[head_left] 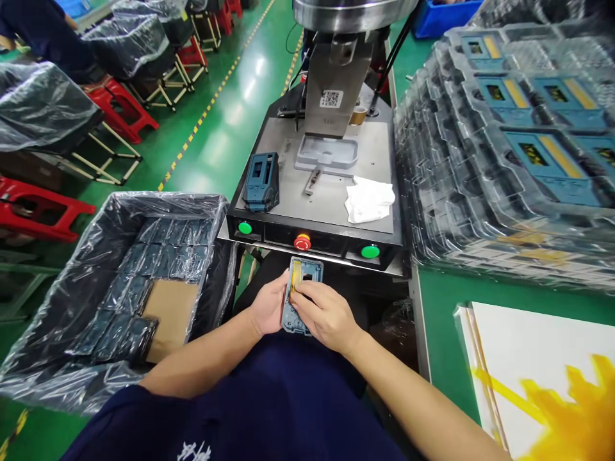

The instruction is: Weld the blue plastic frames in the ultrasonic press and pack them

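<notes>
We're holding the blue-grey plastic housing half (pixel 291 322) just on the near side of the red emergency-stop button (pixel 302 241), inner face towards us. Left hand (pixel 270 304) is gripping its left edge, fingers partly curled; right hand (pixel 331 314) is bending its fingers nearly closed over the yellow strip (pixel 296 272) inside, and we can't tell if they're pinching or only pressing it. Ideally we're bracing the shell squarely and spreading light, even pressure along the strip, not twisting it. Housing is showing moulded, ribbed walls; strip is looking flat and thin. Beyond the button, a round-cornered grey fixture (pixel 327 153) is sitting on the smooth metal press plate (pixel 294 198); beyond-left, a boxy plastic housing (pixel 262 182) is standing; beyond-right, white cloth (pixel 369 202) is lying crumpled. Far right of it, clear, ridged plastic trays (pixel 446 166) are standing stacked.
</notes>
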Demonstrator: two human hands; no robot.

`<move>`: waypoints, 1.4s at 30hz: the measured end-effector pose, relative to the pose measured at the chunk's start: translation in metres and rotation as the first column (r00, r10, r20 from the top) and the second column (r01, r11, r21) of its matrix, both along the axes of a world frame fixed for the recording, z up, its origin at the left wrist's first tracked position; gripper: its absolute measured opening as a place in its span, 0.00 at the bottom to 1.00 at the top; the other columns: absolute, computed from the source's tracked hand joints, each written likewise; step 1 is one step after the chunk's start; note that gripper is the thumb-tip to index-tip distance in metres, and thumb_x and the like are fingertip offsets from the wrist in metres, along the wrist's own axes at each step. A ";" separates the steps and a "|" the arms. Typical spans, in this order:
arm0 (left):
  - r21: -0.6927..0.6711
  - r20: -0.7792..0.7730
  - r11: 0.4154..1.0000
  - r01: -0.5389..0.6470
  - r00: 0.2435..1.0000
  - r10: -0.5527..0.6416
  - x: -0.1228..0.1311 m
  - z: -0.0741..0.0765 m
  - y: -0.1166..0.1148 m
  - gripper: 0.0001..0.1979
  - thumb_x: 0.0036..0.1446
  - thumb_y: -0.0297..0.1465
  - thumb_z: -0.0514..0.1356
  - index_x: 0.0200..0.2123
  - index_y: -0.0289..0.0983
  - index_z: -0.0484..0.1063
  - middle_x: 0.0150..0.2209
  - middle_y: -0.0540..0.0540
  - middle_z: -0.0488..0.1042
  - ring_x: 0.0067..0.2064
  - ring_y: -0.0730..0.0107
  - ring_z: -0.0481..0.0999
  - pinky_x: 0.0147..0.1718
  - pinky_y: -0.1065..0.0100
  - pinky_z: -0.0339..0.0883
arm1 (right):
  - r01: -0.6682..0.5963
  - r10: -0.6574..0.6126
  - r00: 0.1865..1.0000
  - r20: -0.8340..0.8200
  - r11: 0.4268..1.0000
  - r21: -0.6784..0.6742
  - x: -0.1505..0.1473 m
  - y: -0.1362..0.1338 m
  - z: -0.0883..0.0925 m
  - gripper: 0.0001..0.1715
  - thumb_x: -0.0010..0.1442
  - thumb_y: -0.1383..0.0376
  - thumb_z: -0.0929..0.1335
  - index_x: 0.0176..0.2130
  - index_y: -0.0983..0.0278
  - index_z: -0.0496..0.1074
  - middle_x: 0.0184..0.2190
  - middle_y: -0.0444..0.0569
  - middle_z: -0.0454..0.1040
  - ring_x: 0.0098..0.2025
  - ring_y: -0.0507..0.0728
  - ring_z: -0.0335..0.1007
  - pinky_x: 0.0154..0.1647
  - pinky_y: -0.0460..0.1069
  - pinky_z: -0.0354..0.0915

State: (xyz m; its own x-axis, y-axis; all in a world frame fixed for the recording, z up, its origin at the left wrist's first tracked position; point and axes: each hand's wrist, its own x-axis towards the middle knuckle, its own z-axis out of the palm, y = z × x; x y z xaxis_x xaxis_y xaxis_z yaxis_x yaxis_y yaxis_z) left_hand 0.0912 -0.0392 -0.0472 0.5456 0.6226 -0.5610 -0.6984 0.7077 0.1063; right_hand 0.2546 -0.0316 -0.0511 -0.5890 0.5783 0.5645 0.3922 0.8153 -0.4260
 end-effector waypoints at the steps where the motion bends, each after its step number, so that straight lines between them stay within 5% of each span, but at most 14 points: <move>1: -0.006 0.010 1.000 -0.003 1.000 0.003 0.000 0.000 0.000 0.21 0.67 0.42 0.49 0.43 0.31 0.74 0.31 0.43 0.75 0.30 0.70 0.76 0.33 0.70 0.69 | -0.010 0.010 1.000 0.014 1.000 -0.015 0.000 0.000 0.001 0.13 0.63 0.69 0.66 0.46 0.62 0.76 0.44 0.53 0.78 0.51 0.59 0.72 0.52 0.56 0.71; 6: -0.026 -0.018 0.999 -0.021 1.000 0.021 -0.001 0.001 0.001 0.21 0.68 0.40 0.48 0.47 0.32 0.73 0.30 0.44 0.76 0.29 0.70 0.76 0.27 0.72 0.67 | -0.039 0.044 0.995 0.091 0.998 -0.054 -0.001 0.002 0.001 0.11 0.62 0.66 0.67 0.45 0.63 0.75 0.46 0.53 0.77 0.54 0.62 0.69 0.56 0.60 0.67; 11: 0.043 -0.100 0.997 -0.070 0.992 0.074 -0.004 0.003 0.003 0.23 0.68 0.40 0.47 0.51 0.31 0.72 0.38 0.40 0.79 0.38 0.64 0.79 0.36 0.67 0.70 | 0.061 -0.064 0.998 -0.022 0.993 -0.102 0.000 -0.001 0.005 0.16 0.61 0.65 0.68 0.50 0.63 0.72 0.48 0.56 0.75 0.54 0.63 0.70 0.55 0.61 0.68; 15: 0.159 -0.144 0.980 -0.117 0.980 0.141 -0.005 0.009 0.005 0.27 0.65 0.45 0.49 0.55 0.31 0.70 0.47 0.36 0.77 0.49 0.55 0.77 0.49 0.59 0.69 | 0.248 -0.253 0.967 0.009 0.936 -0.250 0.000 -0.005 0.013 0.32 0.57 0.56 0.71 0.58 0.61 0.65 0.53 0.59 0.71 0.54 0.67 0.69 0.52 0.63 0.70; 19: 0.282 -0.090 0.946 -0.158 0.978 0.190 -0.003 0.013 0.004 0.27 0.64 0.45 0.53 0.59 0.33 0.68 0.55 0.37 0.72 0.58 0.54 0.70 0.58 0.56 0.62 | 0.319 -0.270 0.945 0.183 0.880 -0.351 -0.005 -0.010 0.016 0.49 0.51 0.49 0.73 0.64 0.62 0.56 0.57 0.64 0.66 0.55 0.73 0.68 0.45 0.66 0.73; 23: 0.401 -0.082 0.903 -0.155 0.976 0.204 -0.003 0.012 0.001 0.27 0.61 0.45 0.57 0.58 0.37 0.68 0.60 0.39 0.68 0.63 0.54 0.64 0.61 0.56 0.58 | 0.314 -0.233 0.941 0.245 0.870 -0.379 -0.007 -0.005 0.018 0.47 0.53 0.56 0.71 0.66 0.62 0.52 0.57 0.62 0.66 0.53 0.70 0.70 0.41 0.62 0.75; 27: 0.495 -0.291 0.867 -0.054 0.930 0.224 -0.017 0.004 0.006 0.29 0.59 0.48 0.58 0.59 0.40 0.66 0.62 0.38 0.65 0.62 0.52 0.65 0.58 0.53 0.61 | 0.286 -0.215 0.940 0.265 0.920 -0.269 0.005 0.025 0.035 0.47 0.52 0.61 0.69 0.66 0.67 0.52 0.59 0.63 0.65 0.59 0.68 0.66 0.55 0.62 0.69; 29: 0.505 -0.566 0.862 0.047 0.772 0.289 -0.034 -0.004 0.012 0.30 0.57 0.47 0.60 0.59 0.38 0.65 0.59 0.36 0.68 0.59 0.52 0.68 0.56 0.51 0.62 | 0.317 -0.250 0.920 0.302 0.928 -0.197 0.014 0.052 0.050 0.45 0.52 0.61 0.68 0.64 0.69 0.54 0.59 0.64 0.65 0.60 0.69 0.64 0.59 0.63 0.65; 30: 0.507 -0.713 0.856 0.106 0.610 0.347 -0.046 -0.010 0.016 0.30 0.56 0.46 0.61 0.58 0.37 0.65 0.58 0.35 0.69 0.58 0.52 0.70 0.56 0.51 0.62 | 0.340 -0.273 0.905 0.326 0.925 -0.169 0.019 0.068 0.058 0.44 0.52 0.60 0.68 0.64 0.69 0.55 0.58 0.64 0.66 0.60 0.69 0.63 0.60 0.63 0.64; 32: 0.480 -0.877 0.841 0.248 0.135 0.461 -0.074 -0.021 0.024 0.30 0.54 0.43 0.62 0.57 0.35 0.65 0.57 0.34 0.68 0.58 0.52 0.68 0.59 0.51 0.59 | 0.393 -0.319 0.868 0.380 0.910 -0.134 0.025 0.102 0.075 0.44 0.50 0.60 0.69 0.62 0.70 0.58 0.58 0.64 0.66 0.59 0.70 0.64 0.60 0.63 0.62; 34: 0.358 -0.811 0.853 0.381 -0.325 0.486 -0.106 -0.033 0.030 0.31 0.54 0.41 0.62 0.58 0.33 0.63 0.60 0.33 0.64 0.63 0.51 0.62 0.63 0.52 0.54 | 0.455 -0.369 0.821 0.436 0.884 -0.109 0.028 0.137 0.090 0.44 0.48 0.60 0.70 0.61 0.70 0.60 0.57 0.63 0.68 0.58 0.70 0.65 0.59 0.61 0.63; 36: 0.147 -0.718 0.908 0.391 -0.590 0.370 -0.135 -0.046 0.032 0.34 0.54 0.40 0.60 0.61 0.30 0.59 0.63 0.30 0.59 0.66 0.47 0.57 0.64 0.51 0.52 | 0.521 -0.413 0.761 0.500 0.848 -0.092 0.027 0.169 0.100 0.42 0.46 0.60 0.71 0.59 0.70 0.64 0.54 0.62 0.70 0.55 0.69 0.67 0.57 0.59 0.64; 38: -0.090 -0.709 0.936 0.341 -0.681 0.180 -0.157 -0.060 0.030 0.37 0.55 0.41 0.59 0.62 0.27 0.56 0.61 0.26 0.61 0.63 0.42 0.61 0.60 0.50 0.58 | 0.586 -0.438 0.691 0.575 0.805 -0.091 0.024 0.198 0.107 0.39 0.45 0.60 0.72 0.56 0.69 0.67 0.49 0.60 0.74 0.51 0.67 0.70 0.52 0.56 0.67; 42: -0.342 -0.729 0.895 0.288 -0.682 -0.059 -0.172 -0.081 0.023 0.33 0.57 0.42 0.56 0.61 0.30 0.55 0.52 0.29 0.69 0.53 0.43 0.72 0.49 0.52 0.67 | 0.691 -0.448 0.588 0.674 0.711 -0.129 0.019 0.246 0.110 0.38 0.45 0.58 0.72 0.54 0.70 0.70 0.42 0.57 0.76 0.44 0.64 0.73 0.44 0.52 0.68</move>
